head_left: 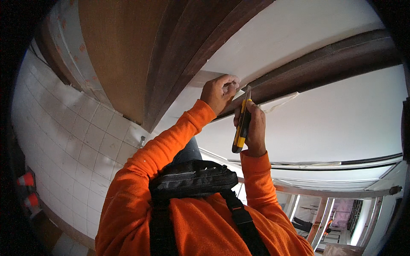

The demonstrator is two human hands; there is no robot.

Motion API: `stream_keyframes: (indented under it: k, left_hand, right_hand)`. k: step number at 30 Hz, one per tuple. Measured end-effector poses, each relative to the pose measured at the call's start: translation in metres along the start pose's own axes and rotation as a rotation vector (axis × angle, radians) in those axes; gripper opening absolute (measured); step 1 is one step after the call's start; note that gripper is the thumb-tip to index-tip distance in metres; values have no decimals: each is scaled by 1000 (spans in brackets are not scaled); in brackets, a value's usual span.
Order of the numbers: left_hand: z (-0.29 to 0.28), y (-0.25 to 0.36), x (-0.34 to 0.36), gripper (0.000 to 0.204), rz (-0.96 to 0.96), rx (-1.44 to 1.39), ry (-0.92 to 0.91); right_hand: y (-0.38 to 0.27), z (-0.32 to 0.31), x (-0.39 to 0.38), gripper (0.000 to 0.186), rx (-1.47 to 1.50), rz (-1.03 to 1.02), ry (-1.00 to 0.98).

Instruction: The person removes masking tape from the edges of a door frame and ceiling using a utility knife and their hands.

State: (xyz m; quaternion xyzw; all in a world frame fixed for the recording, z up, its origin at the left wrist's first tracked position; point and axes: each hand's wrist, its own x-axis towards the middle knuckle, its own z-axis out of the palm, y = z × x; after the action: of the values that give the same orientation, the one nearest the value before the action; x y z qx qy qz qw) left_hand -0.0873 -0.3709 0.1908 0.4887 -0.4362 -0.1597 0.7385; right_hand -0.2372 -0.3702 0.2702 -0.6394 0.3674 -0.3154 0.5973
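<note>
My right hand [256,128] is closed round a yellow and black utility knife [241,132]. Its metal blade points up toward the near end of a dark brown wooden trim [316,70] on the white wall. To the left of the blade, my left hand [218,94] is raised against the wall beside the trim, its fingers curled together. Whatever those fingertips may pinch is too small to make out. A thin whitish strip [282,102], partly loose, runs along the trim's lower edge just right of the knife.
A brown wooden door frame [171,55] rises at the upper left. White floor tiles [92,132] spread along the left, with orange and white cones [26,179] at the far edge. A black bag [194,179] is strapped across my chest. Window frames [324,219] stand lower right.
</note>
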Motion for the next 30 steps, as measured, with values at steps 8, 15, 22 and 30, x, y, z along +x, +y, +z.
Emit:
stream_keyframes:
  k: [8,15,22,30]
  left_hand:
    - [-7,4,2,30,-75,8,-112]
    - [-3,1,5,44,-47,24,-6]
    - [-2,4,4,46,-59,11,-28]
    - [-2,0,5,42,-81,21,-22]
  right_hand:
    - [-6,6,10,40,-33,61,71]
    - [-3,15,7,44,-51,-1,60]
    - [3,15,7,39,-17,-43,79]
    - [8,21,5,38,-71,-142,122]
